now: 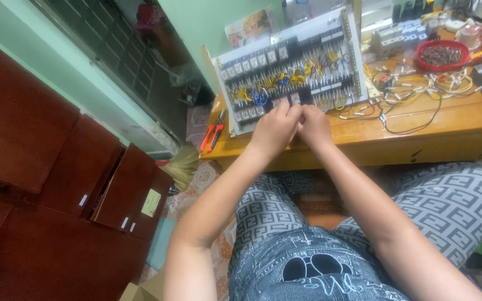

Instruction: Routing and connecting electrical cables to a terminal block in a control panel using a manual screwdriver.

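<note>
Head view: 2 hands meet at the lower edge of the white wiring panel (288, 58) on the wooden table (447, 120). Left hand (274, 129) and right hand (314, 127): fingers curled together; grip contents indiscernible. Red-handled pliers (212, 134) lie left.

Elec. workshop: wired panel (288, 67), pliers (212, 137) on bench (419, 128).

Both hands (295, 127) meet, fingers (291, 108) pinched together.
</note>
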